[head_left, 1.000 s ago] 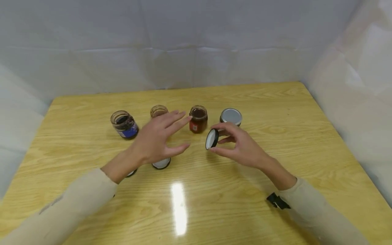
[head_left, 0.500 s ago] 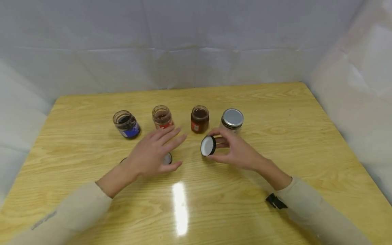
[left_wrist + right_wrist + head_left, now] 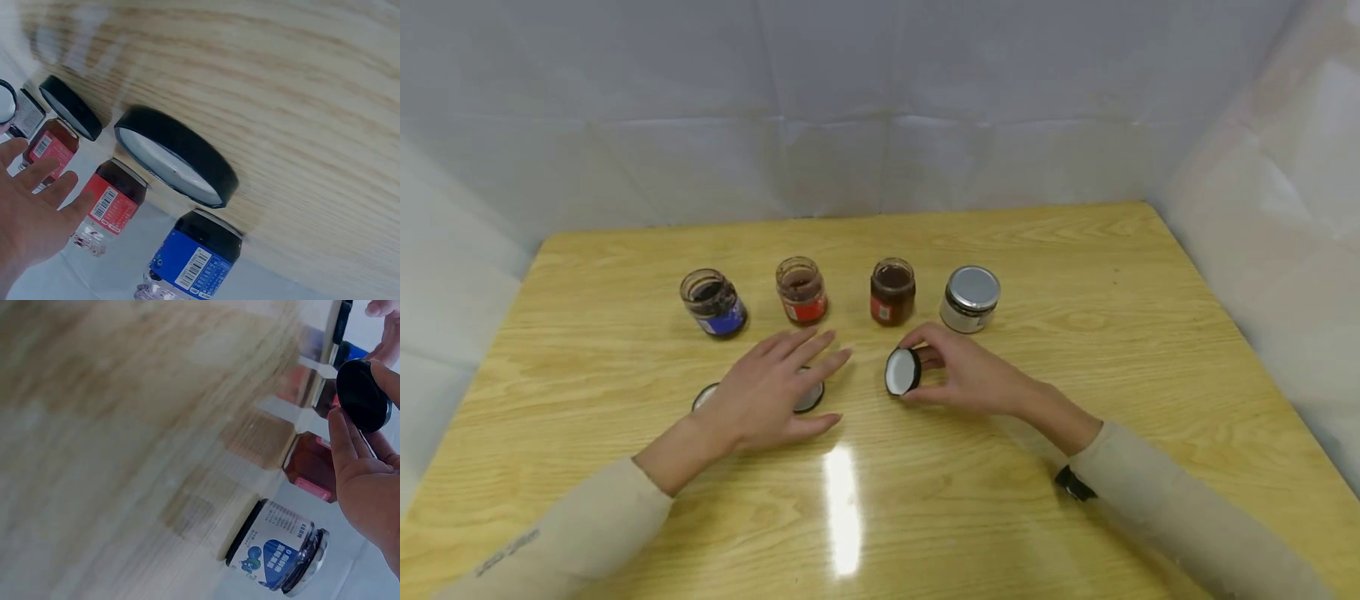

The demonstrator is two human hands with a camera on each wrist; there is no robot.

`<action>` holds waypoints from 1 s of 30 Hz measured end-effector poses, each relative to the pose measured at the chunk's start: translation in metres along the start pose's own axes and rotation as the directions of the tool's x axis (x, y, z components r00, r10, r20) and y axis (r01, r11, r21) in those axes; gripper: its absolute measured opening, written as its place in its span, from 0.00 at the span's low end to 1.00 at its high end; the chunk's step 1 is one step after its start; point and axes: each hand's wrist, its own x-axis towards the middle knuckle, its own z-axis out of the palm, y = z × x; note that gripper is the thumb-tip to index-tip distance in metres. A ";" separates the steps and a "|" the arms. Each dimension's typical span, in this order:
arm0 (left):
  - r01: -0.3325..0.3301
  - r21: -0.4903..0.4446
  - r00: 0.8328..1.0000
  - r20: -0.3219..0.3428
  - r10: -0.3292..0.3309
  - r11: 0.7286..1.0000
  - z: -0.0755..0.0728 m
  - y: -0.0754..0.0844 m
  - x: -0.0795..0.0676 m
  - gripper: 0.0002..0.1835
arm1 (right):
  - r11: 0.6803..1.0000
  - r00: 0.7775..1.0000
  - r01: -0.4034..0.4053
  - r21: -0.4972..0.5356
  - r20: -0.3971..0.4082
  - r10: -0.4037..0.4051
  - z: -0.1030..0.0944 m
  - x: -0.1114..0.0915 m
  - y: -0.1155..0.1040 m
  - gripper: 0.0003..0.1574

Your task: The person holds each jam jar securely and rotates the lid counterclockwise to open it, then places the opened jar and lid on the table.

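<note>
My right hand (image 3: 973, 367) pinches a black-rimmed jar lid (image 3: 901, 372) between thumb and fingers, tilted on edge with its white inside facing left. In the right wrist view the lid's black top (image 3: 362, 394) shows. My left hand (image 3: 763, 396) is spread, palm down, with nothing gripped. Under it two more lids lie white side up: one lid (image 3: 811, 395) partly hidden by the fingers, another lid (image 3: 703, 396) partly behind the wrist. Behind stand three lidless jars: a blue-label jar (image 3: 715, 304), a red-label jar (image 3: 802, 292) and a dark red-brown jar (image 3: 892, 293).
At the right end of the row is a white-label jar (image 3: 972, 300) with its silver lid on. All stand on a wooden table (image 3: 1075, 292) with white sheeting (image 3: 880, 158) behind and at the sides. A dark piece (image 3: 1075, 483) shows by my right sleeve.
My left hand has drawn back toward me, away from the jars, uncovering the red-label jar. My right hand has moved the lid slightly left and toward me.
</note>
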 end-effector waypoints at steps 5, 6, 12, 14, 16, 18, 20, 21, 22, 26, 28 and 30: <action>0.013 -0.007 0.999 0.034 -0.013 1.000 0.000 -0.002 -0.003 0.40 | 0.999 0.998 -0.046 -0.021 0.035 0.046 0.003 0.004 0.002 0.33; 0.015 -0.007 0.999 0.038 -0.015 1.000 -0.001 -0.002 -0.003 0.41 | 0.998 0.998 -0.052 -0.030 0.039 0.053 0.003 0.004 0.002 0.33; 0.022 0.001 0.998 0.060 -0.022 1.000 -0.001 -0.002 -0.006 0.41 | 0.993 0.998 -0.047 -0.105 0.047 0.052 0.005 0.008 0.004 0.33; 0.021 0.003 0.997 0.068 -0.022 1.000 -0.001 -0.003 -0.006 0.41 | 0.989 0.998 -0.035 -0.144 0.041 0.041 0.005 0.009 0.004 0.33; 0.017 0.006 0.998 0.067 -0.018 1.000 -0.001 -0.003 -0.006 0.41 | 0.980 0.999 -0.028 -0.199 0.027 0.034 0.006 0.009 0.003 0.32; 0.014 0.012 0.998 0.059 -0.015 1.000 0.000 -0.003 -0.006 0.40 | 0.968 0.999 -0.037 -0.249 0.011 0.041 0.006 0.009 0.002 0.32; 0.015 0.013 0.999 0.048 -0.015 1.000 0.000 -0.003 -0.006 0.39 | 0.956 0.999 -0.048 -0.289 -0.002 0.049 0.007 0.009 0.001 0.33; 0.016 0.014 0.999 0.045 -0.017 1.000 0.001 -0.004 -0.006 0.39 | 0.952 0.999 -0.051 -0.302 -0.008 0.051 0.007 0.009 0.001 0.33; 0.018 0.016 0.999 0.043 -0.019 1.000 0.001 -0.004 -0.006 0.39 | 0.947 0.998 -0.056 -0.315 -0.013 0.055 0.008 0.008 0.001 0.33; 0.033 0.015 0.998 0.051 -0.033 0.999 0.002 -0.004 -0.007 0.38 | 0.937 0.998 -0.056 -0.345 -0.019 0.052 0.009 0.008 0.001 0.33; 0.039 0.013 0.998 0.055 -0.040 0.999 0.002 -0.004 -0.008 0.38 | 0.932 0.999 -0.052 -0.359 -0.018 0.048 0.010 0.008 0.002 0.34; 0.046 0.011 0.997 0.060 -0.047 0.999 0.002 -0.004 -0.008 0.38 | 0.926 0.999 -0.047 -0.374 -0.015 0.044 0.010 0.009 0.002 0.34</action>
